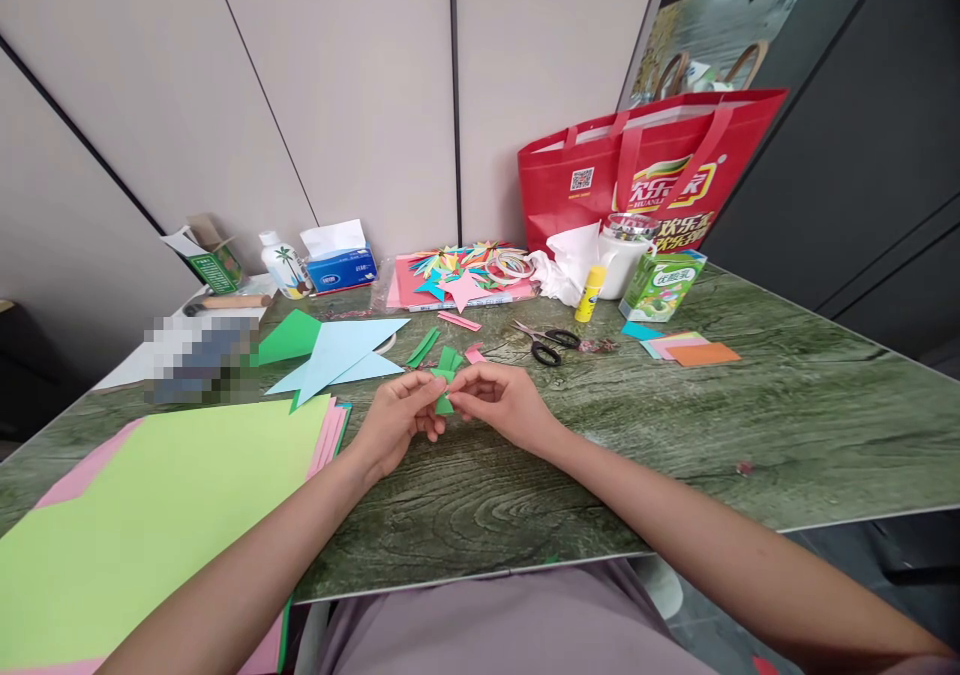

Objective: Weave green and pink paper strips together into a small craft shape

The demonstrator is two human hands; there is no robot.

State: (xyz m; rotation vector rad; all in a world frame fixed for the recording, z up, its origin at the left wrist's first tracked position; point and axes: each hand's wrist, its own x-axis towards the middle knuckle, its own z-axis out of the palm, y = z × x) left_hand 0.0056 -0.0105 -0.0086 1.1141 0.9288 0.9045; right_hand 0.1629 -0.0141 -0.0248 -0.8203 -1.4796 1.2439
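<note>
Folding, apparently: left hand (405, 410) and right hand (506, 407) pinch green paper (444, 406), loose strips (424, 348) just beyond them; the next crease seemingly calls for steady pressure.

Pale panelled wall (360, 85), upper left; dark grey panelling (855, 165), upper right; green wood-grain tabletop (652, 425), centre; grey floor (703, 615), lower right.

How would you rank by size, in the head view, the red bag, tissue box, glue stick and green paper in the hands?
1. Red bag
2. Tissue box
3. Glue stick and green paper: too alike to rank, the paper being partly hidden.
</note>
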